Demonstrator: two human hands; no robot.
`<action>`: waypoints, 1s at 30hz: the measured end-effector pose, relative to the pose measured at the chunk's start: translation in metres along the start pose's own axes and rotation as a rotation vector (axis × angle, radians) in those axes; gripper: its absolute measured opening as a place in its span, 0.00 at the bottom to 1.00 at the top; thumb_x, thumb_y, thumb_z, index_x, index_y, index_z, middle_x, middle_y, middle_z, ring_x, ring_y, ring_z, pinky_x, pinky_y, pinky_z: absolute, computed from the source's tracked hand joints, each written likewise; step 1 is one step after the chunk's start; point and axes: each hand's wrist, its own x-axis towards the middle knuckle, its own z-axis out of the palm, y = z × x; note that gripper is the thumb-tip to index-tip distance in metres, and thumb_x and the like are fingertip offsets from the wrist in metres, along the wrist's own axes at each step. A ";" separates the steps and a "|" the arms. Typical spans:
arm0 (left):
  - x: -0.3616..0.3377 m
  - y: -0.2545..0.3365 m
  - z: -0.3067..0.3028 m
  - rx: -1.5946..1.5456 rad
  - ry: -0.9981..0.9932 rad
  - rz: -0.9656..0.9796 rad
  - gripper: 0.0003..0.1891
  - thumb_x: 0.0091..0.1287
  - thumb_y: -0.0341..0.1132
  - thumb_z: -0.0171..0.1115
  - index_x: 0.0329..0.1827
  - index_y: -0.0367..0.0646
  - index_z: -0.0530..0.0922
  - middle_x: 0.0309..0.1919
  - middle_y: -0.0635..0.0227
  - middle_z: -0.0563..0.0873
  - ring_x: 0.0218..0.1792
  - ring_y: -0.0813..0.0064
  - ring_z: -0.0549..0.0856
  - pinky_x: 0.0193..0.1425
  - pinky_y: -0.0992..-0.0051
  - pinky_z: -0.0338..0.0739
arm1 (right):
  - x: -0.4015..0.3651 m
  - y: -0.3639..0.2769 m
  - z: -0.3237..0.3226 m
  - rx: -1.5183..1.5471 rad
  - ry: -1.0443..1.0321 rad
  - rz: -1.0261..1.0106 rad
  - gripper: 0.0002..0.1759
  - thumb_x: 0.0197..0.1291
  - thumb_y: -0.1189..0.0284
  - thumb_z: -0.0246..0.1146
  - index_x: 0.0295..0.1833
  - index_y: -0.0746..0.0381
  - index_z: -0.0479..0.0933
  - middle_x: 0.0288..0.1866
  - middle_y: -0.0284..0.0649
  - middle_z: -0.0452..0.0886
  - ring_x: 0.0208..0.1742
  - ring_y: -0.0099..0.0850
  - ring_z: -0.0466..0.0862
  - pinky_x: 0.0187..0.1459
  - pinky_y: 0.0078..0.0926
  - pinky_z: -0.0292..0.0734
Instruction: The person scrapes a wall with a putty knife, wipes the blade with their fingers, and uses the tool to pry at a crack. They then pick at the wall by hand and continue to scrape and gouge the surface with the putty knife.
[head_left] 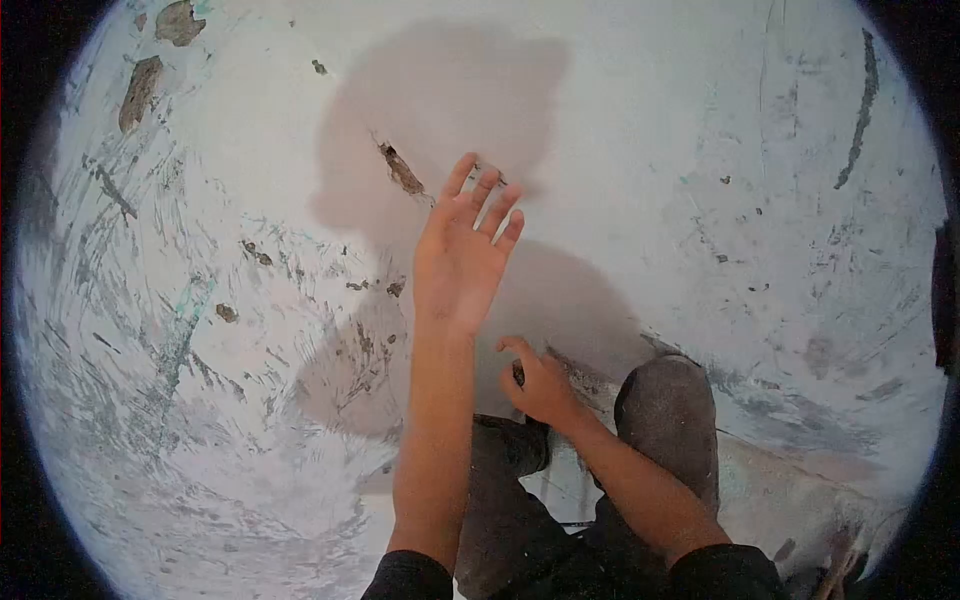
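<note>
My left hand [467, 245] is raised in front of a whitewashed, chipped wall [640, 120], palm showing and fingers spread. Nothing is in it. Just left of its fingertips, a long brown gouge [402, 170] breaks the wall's surface. Lower and to the right is my right hand [543, 387], near my knee, with its fingers loosely curled and the index finger and thumb apart. A small dark patch [518, 374] shows between them; I cannot tell whether it is a thing in the hand or part of the background.
My shadow [450, 90] falls on the wall behind both hands. Several brown chipped spots mark the left side, with larger holes [140, 93] at the upper left. A dark streak [860, 110] runs down the upper right. My bent knee [665, 405] is close to the wall.
</note>
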 end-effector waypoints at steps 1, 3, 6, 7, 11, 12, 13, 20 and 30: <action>0.001 0.001 -0.001 -0.002 0.010 -0.002 0.30 0.68 0.35 0.55 0.73 0.39 0.60 0.59 0.60 0.73 0.57 0.69 0.75 0.59 0.69 0.74 | 0.001 -0.003 -0.003 -0.011 -0.040 0.045 0.19 0.58 0.73 0.58 0.56 0.55 0.67 0.17 0.45 0.72 0.19 0.46 0.76 0.26 0.45 0.69; 0.000 0.000 -0.001 -0.001 0.028 -0.008 0.30 0.68 0.35 0.55 0.73 0.39 0.59 0.59 0.59 0.73 0.56 0.69 0.76 0.58 0.70 0.74 | -0.001 -0.003 -0.005 -0.015 -0.085 0.095 0.20 0.58 0.71 0.59 0.57 0.54 0.67 0.19 0.47 0.75 0.22 0.51 0.80 0.29 0.48 0.73; 0.000 0.003 -0.006 -0.132 -0.005 -0.037 0.31 0.68 0.35 0.53 0.74 0.38 0.58 0.60 0.58 0.72 0.51 0.71 0.77 0.55 0.71 0.75 | 0.000 0.001 0.000 0.003 -0.083 0.061 0.20 0.58 0.71 0.59 0.57 0.54 0.68 0.19 0.47 0.75 0.23 0.51 0.80 0.29 0.49 0.73; 0.002 0.003 -0.011 -0.172 -0.035 -0.061 0.30 0.68 0.35 0.54 0.73 0.39 0.60 0.59 0.60 0.72 0.49 0.72 0.77 0.54 0.72 0.74 | 0.000 0.001 0.001 0.007 -0.080 0.064 0.21 0.58 0.71 0.59 0.57 0.55 0.67 0.19 0.47 0.75 0.23 0.51 0.80 0.29 0.49 0.73; 0.004 0.001 -0.017 -0.271 -0.072 -0.104 0.29 0.68 0.35 0.54 0.72 0.40 0.61 0.59 0.61 0.71 0.45 0.73 0.77 0.51 0.73 0.74 | 0.000 -0.001 -0.002 -0.004 -0.097 0.084 0.22 0.58 0.71 0.60 0.58 0.55 0.66 0.18 0.46 0.74 0.24 0.51 0.80 0.29 0.50 0.72; 0.004 0.001 -0.017 -0.271 -0.072 -0.106 0.29 0.68 0.35 0.54 0.72 0.40 0.61 0.59 0.61 0.71 0.45 0.73 0.77 0.51 0.73 0.74 | 0.000 0.001 -0.001 -0.003 -0.096 0.087 0.22 0.58 0.71 0.60 0.58 0.55 0.66 0.18 0.46 0.74 0.24 0.51 0.80 0.29 0.50 0.72; 0.003 0.001 -0.016 -0.266 -0.054 -0.105 0.29 0.68 0.35 0.53 0.73 0.40 0.60 0.58 0.62 0.73 0.44 0.74 0.77 0.50 0.73 0.73 | 0.000 0.002 0.001 -0.010 -0.071 0.062 0.21 0.58 0.71 0.60 0.58 0.56 0.66 0.17 0.46 0.74 0.24 0.51 0.80 0.29 0.50 0.72; 0.000 0.005 -0.006 -0.393 -0.276 -0.111 0.31 0.70 0.37 0.47 0.76 0.41 0.56 0.41 0.73 0.81 0.36 0.78 0.74 0.43 0.75 0.69 | 0.000 -0.002 -0.003 0.009 -0.101 0.109 0.21 0.58 0.70 0.59 0.57 0.55 0.66 0.17 0.47 0.73 0.23 0.53 0.79 0.28 0.51 0.71; -0.010 -0.006 -0.026 -0.255 -0.147 -0.182 0.28 0.72 0.35 0.47 0.75 0.39 0.57 0.33 0.74 0.76 0.32 0.80 0.74 0.38 0.77 0.69 | 0.000 -0.002 0.000 0.017 -0.032 0.036 0.18 0.58 0.75 0.57 0.55 0.56 0.68 0.15 0.45 0.71 0.16 0.44 0.75 0.25 0.41 0.69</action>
